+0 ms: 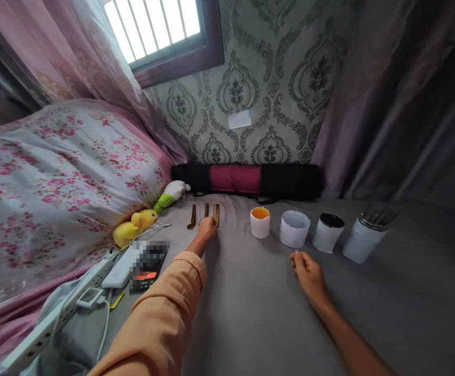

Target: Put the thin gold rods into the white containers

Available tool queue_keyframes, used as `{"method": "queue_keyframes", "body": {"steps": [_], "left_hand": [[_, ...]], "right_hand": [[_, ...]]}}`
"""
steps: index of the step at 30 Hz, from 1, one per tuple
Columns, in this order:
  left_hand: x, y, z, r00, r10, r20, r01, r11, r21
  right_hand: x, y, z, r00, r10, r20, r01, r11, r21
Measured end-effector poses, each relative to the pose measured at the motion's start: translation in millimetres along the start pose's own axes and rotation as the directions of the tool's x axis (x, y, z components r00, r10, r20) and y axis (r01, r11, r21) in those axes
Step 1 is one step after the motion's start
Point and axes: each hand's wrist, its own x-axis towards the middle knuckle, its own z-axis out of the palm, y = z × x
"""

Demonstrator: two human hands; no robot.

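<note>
My left hand [207, 227] is closed, reaching down at the near ends of slim gold-coloured pieces that look like cutlery. Its fingertips are hidden, so what they hold cannot be made out. One bundle [191, 217] lies left of the hand, another [207, 209] shows just beyond it, and a third [217, 214] lies along its right side. My right hand [307, 272] hovers or rests with curled fingers and nothing visible in them. Closest to it are a wide white-wrapped tub [294, 237], a white-wrapped cup with an orange inside [260, 228] and a white-wrapped container with a dark top [326, 240].
At the right, a white-wrapped jar [362, 243] holds several thin dark sticks. A black and maroon bag [246, 179] lies along the wall. Plush toys [135, 228], a phone [152, 263], a white power bank [124, 265] and a power strip [58, 313] with cables occupy the left.
</note>
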Motion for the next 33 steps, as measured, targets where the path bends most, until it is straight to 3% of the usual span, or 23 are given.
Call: {"method": "queue_keyframes", "body": {"steps": [25, 33], "left_hand": [[2.6, 6.2, 0.7, 0.996, 0.082, -0.016, -0.081, 0.994, 0.072], [7.1, 0.9, 9.0, 0.996, 0.087, -0.027, -0.085, 0.994, 0.076]], "right_hand": [[-0.9, -4.9, -0.6, 0.999, 0.053, 0.011, -0.053, 0.998, 0.033], [-1.1, -8.1, 0.0, 0.997, 0.067, 0.022, -0.068, 0.996, 0.053]]}}
